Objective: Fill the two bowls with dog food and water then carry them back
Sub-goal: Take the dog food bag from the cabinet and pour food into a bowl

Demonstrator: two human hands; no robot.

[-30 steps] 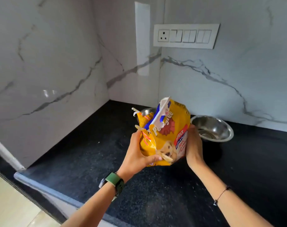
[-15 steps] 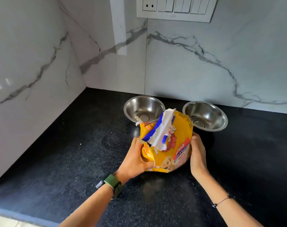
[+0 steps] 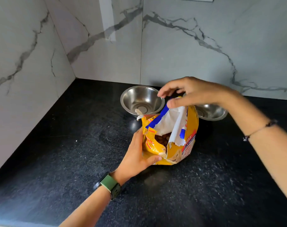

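A yellow dog food bag [image 3: 188,128] stands on the black counter [image 3: 74,161], its torn top open with brown kibble [image 3: 162,139] showing inside. My left hand [image 3: 138,154] grips the bag's lower left side. My right hand [image 3: 192,92] is at the bag's top, thumb and fingers pinching the white inner flap. Two empty steel bowls sit behind the bag: the left bowl [image 3: 142,99] is fully visible, the right bowl [image 3: 211,112] is partly hidden by my right hand and the bag.
White marble walls [image 3: 205,46] meet in a corner behind the bowls and along the left. The counter's front edge [image 3: 1,224] shows at the bottom left.
My right hand has left the bag's right side and risen to pinch the top flap. The bag is set down and its mouth is pulled wider. The camera has tilted down.
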